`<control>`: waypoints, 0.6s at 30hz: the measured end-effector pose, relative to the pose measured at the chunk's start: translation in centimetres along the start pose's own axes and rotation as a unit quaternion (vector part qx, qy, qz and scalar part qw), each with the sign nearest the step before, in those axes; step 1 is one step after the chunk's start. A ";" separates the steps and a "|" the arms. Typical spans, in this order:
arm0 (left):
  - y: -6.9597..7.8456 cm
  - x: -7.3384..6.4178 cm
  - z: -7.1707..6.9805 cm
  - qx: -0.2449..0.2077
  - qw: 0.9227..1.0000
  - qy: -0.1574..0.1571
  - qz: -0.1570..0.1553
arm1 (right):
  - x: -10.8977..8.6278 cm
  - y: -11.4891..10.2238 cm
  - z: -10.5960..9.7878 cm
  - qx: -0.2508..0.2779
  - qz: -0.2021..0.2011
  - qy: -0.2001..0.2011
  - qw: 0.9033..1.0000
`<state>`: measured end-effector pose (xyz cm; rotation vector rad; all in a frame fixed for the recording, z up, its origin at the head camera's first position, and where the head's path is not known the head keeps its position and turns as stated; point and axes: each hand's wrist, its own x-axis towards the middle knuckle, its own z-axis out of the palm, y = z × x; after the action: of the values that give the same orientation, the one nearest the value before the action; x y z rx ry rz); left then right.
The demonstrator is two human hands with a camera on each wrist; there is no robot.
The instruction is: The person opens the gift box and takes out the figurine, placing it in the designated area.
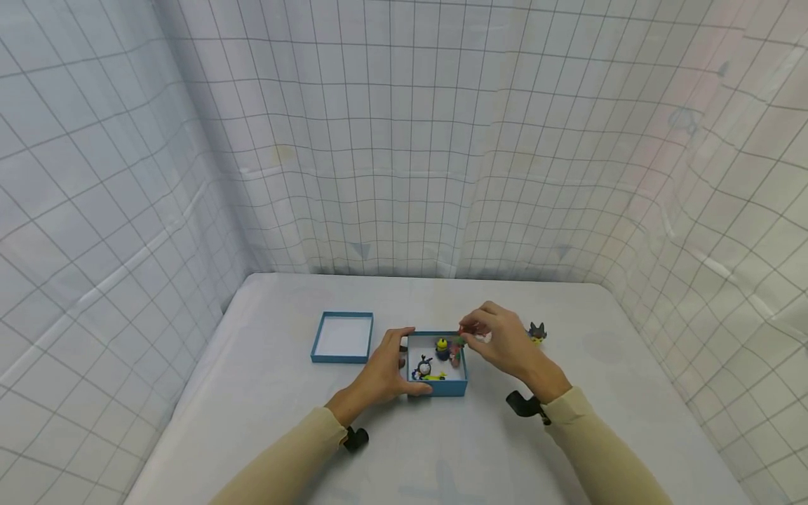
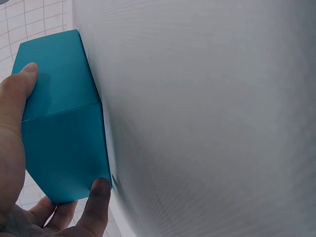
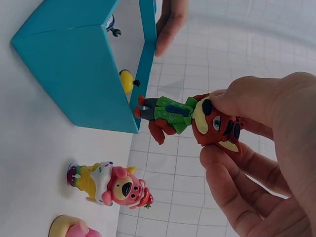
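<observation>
My left hand grips the left side of an open blue box, thumb on the near wall and fingers round the far corner. In the left wrist view, the thumb presses one outer wall. My right hand is over the box's far right corner. Between thumb and fingers it pinches a fox figurine by the head; the figurine wears a green shirt and dark tie, its feet close to the rim. Inside the box are several small figurines, among them a yellow-headed one and a black-and-white one.
A shallow blue lid with a white inside lies left of the box. Right of my right hand stands a dark-eared figurine. The right wrist view shows a pink bear figurine and part of a pink-and-yellow one on the table.
</observation>
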<state>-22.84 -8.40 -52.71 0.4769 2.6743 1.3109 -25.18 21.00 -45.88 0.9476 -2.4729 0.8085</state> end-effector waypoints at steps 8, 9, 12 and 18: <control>0.0 0.1 0.1 0.004 1.000 -0.002 -0.005 | -0.8 0.7 -0.4 -0.024 0.013 0.000 1.000; 0.0 0.1 0.1 0.005 1.000 -0.001 -0.005 | -0.9 0.8 -0.4 -0.027 0.015 0.000 1.000; -0.1 0.1 0.1 0.007 1.000 0.000 -0.006 | -1.1 1.0 -0.4 -0.035 0.025 -0.003 0.999; -0.1 0.1 0.1 0.000 1.000 0.002 -0.003 | -1.6 1.0 -0.5 -0.031 0.052 -0.014 0.998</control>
<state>-22.89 -8.37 -52.84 0.4675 2.6760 1.3124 -24.69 22.65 -46.67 0.8193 -2.5745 0.7500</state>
